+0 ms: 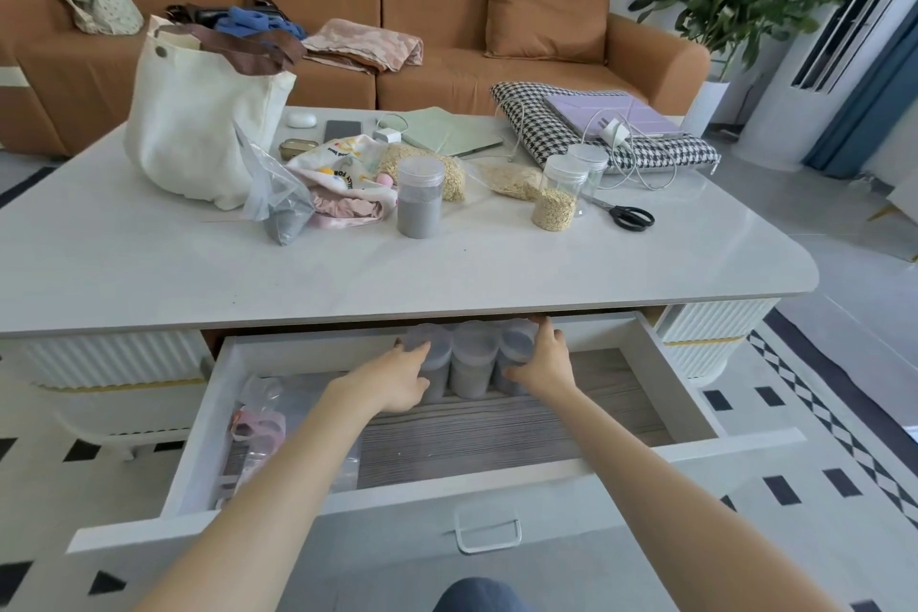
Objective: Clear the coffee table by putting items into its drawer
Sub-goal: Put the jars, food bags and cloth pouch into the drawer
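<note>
**Fingers curved round the grey jars at the back of the drawer**

The fingers of the left hand curve round the leftmost jar, with the thumb low on its side. The right hand cups the rightmost jar in the same way, its fingertips up near the table edge. The middle jar stands between them and seems to touch both neighbours. All three hold grey powder and stand upright at 12 o'clock in the open drawer, close to its back. At 9 o'clock in the drawer lies a clear bag with pink things I cannot identify.

On the coffee table much is left. Near the middle stands a fourth grey jar. Toward 3 o'clock are an oat jar, an empty jar and scissors. Toward 9 o'clock are a bag of grey powder, a printed pouch and a white tote bag. Two oat bags lie behind the jars. Farther, at 12 o'clock, are a phone, an earbud case and a green notebook. At 2 o'clock a checked sleeve carries a purple tablet.

I judge the task well under half done. The right part of the drawer floor is free, but the tote bag and sleeve may not fit.
</note>
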A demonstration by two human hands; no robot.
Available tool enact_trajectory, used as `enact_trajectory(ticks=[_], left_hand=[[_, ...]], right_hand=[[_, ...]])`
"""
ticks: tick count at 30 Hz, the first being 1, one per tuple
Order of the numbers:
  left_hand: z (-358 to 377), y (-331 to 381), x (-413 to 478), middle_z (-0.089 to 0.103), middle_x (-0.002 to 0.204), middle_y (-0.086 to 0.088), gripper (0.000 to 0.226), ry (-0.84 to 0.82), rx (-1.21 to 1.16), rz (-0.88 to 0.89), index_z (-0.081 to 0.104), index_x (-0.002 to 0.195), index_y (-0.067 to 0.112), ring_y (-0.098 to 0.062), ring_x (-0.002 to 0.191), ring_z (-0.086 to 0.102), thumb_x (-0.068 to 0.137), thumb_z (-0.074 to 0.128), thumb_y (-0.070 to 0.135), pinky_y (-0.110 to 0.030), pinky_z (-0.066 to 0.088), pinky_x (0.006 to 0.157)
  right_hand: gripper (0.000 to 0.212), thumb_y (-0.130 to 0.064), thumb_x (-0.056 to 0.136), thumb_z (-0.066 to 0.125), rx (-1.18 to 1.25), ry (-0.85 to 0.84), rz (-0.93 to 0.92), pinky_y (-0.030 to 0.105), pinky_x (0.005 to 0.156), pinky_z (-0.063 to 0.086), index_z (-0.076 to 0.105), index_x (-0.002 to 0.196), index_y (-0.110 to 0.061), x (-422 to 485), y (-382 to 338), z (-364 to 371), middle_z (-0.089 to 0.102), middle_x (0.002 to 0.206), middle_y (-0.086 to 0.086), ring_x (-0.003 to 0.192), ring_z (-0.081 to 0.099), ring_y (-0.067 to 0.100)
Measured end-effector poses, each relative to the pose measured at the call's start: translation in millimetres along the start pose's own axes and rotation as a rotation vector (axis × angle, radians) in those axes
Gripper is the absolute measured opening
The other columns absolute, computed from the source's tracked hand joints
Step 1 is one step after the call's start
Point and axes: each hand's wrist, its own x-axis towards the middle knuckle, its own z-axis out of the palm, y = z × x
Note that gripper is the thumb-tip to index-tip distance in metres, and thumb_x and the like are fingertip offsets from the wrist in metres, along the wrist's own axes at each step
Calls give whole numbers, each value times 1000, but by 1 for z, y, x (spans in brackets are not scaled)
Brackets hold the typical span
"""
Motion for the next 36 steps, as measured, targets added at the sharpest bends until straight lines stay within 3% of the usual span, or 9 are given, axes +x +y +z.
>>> enact_trajectory(ticks=[5, 15, 22, 27, 32, 34, 36], left_hand=[[1, -2, 0, -11, 159, -16, 58, 12, 24, -43, 1, 154, 16, -31, 142, 29, 104, 29, 28, -34, 29, 112], [3, -15, 0, -13, 158, -20, 60, 13, 58, -130, -2, 154, 13, -33, 138, 35, 104, 30, 22, -38, 32, 111], [15, -9, -1, -8, 160, -17, 69, 188, 175, -155, 2, 154, 18, -34, 129, 47, 99, 43, 13, -39, 46, 95], [19, -15, 4, -7, 160, -13, 72, 275, 147, -114, 4, 154, 20, -31, 133, 43, 97, 46, 8, -37, 46, 94], [22, -27, 9, 13, 159, -7, 75, 441, 271, -83, 12, 153, 24, -27, 140, 25, 93, 57, 30, -39, 32, 107], [24, -30, 14, 17, 158, -5, 84, 458, 271, -84, 11, 153, 24, -25, 141, 25, 89, 63, 35, -40, 30, 108], [26, -32, 21, 20, 157, -1, 93, 475, 282, -81, 8, 153, 23, -22, 142, 23, 84, 69, 38, -43, 25, 112]], right_hand=[[87, -15, 80, 74, 39, -37, -13, 32, 86, 44, 18, 145, -3, -3, -2, 3, 36, 136, 16, 118, 48, 32], [63, -18, 79, 75, 98, -107, -52, 34, 82, 47, 33, 126, -8, -10, -7, 4, 42, 128, 15, 107, 54, 31], [57, -23, 78, 77, 101, -68, -56, 36, 76, 50, 38, 118, -10, -11, -9, 6, 50, 123, 13, 100, 58, 30], [55, -25, 80, 76, 81, -55, -67, 34, 72, 47, 38, 116, -9, -13, -8, 7, 50, 122, 13, 100, 58, 29], [71, -37, 78, 74, -291, 37, -281, 35, 79, 43, 35, 133, -12, -19, -16, 11, 41, 130, 6, 120, 41, 27], [80, -43, 73, 75, -444, 58, -422, 37, 98, 40, 35, 137, -17, -16, -19, 12, 43, 130, 6, 124, 37, 27], [88, -47, 70, 75, -559, 34, -512, 43, 114, 24, 32, 143, -22, -9, -23, 14, 43, 134, 6, 129, 34, 29]])
